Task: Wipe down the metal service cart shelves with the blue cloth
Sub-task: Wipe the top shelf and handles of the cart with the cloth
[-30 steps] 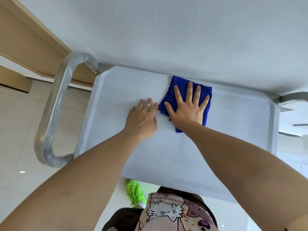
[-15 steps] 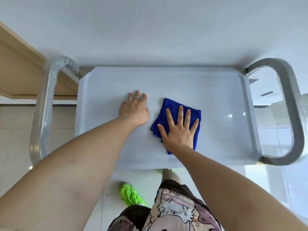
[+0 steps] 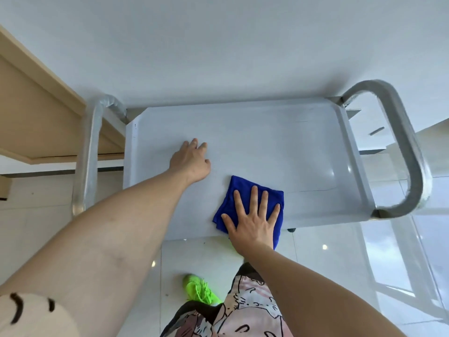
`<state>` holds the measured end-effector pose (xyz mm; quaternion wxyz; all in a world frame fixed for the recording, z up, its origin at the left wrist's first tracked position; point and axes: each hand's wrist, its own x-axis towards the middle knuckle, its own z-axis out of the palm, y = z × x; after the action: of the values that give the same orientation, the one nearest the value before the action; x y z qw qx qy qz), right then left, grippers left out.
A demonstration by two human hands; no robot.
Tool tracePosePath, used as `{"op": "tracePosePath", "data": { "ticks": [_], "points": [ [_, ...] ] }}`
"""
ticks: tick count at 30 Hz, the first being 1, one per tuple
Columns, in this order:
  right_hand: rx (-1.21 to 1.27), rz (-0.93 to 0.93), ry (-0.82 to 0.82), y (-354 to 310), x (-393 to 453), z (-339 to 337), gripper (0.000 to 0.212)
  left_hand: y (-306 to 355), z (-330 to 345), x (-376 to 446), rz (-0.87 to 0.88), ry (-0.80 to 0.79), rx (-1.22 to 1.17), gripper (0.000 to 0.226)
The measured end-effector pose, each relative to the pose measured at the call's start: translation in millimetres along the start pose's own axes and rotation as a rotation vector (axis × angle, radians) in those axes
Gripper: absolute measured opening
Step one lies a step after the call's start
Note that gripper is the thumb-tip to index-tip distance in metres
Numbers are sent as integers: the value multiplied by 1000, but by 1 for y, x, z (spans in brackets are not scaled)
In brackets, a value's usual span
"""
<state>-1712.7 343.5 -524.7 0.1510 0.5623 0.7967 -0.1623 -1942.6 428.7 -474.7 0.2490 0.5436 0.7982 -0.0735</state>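
Note:
The metal service cart's top shelf [image 3: 279,147] lies flat below me, pale grey with a raised rim. A folded blue cloth [image 3: 229,205] rests at the shelf's near edge, its lower corner hanging just past the rim. My right hand [image 3: 252,220] presses flat on the cloth with fingers spread. My left hand [image 3: 192,161] rests palm down on the bare shelf, up and to the left of the cloth, holding nothing.
Tubular metal handles rise at the cart's left end [image 3: 85,161] and right end [image 3: 408,147]. A wooden desk [image 3: 36,113] stands at the left beside the cart. A white wall is behind it. My green shoe [image 3: 199,290] is on the glossy tiled floor below.
My right hand has slid the cloth from the far side of the shelf toward the near edge. My left hand has stayed on the shelf, and the view has shifted back.

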Motion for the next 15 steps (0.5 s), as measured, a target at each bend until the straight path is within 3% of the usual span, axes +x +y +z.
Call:
{"op": "tracePosePath", "data": {
  "ticks": [9, 15],
  "points": [
    [-12, -60, -25, -49, -21, 9, 72, -55, 37, -81, -80, 19, -26, 64],
    [-98, -271, -36, -69, -23, 7, 68, -85, 49, -102, -86, 61, -40, 65]
  ]
}}
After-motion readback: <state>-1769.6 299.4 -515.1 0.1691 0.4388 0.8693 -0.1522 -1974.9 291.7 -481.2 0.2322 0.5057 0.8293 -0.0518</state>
